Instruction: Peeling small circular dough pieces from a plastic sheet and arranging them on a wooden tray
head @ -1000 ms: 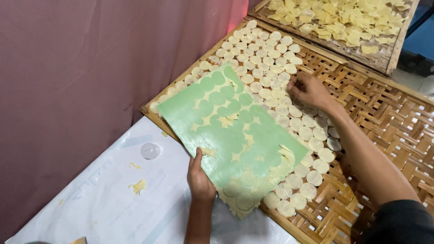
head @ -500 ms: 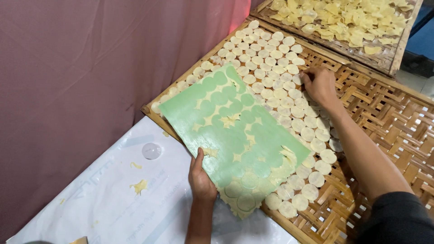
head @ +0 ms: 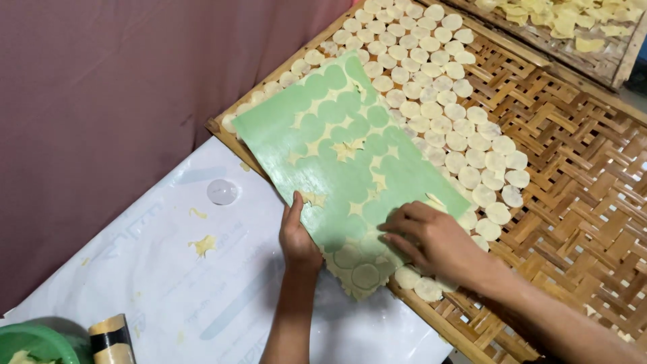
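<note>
Green sheet (head: 337, 155) with cut dough, lying half on the woven bamboo tray (head: 573, 202), half on the white table (head: 168, 269).

Left hand (head: 298, 237) pinches its near edge, thumb on top; right hand (head: 431, 244) rests flat, fingers (head: 397, 226) spread, on its lower corner beside pale dough rounds (head: 438, 121).

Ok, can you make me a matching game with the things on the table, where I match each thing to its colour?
Things:
1. flat sheet under both hands
2. woven tray
3. small round lid
4. bowl at the bottom corner

Colours:
A. brown
B. clear
C. dark green
D. pale green with cream dough scraps

Pairs: 1-D, 2-A, 3-B, 4-C

The left hand grips the sheet's edge; the right hand presses on its lower end.
</note>
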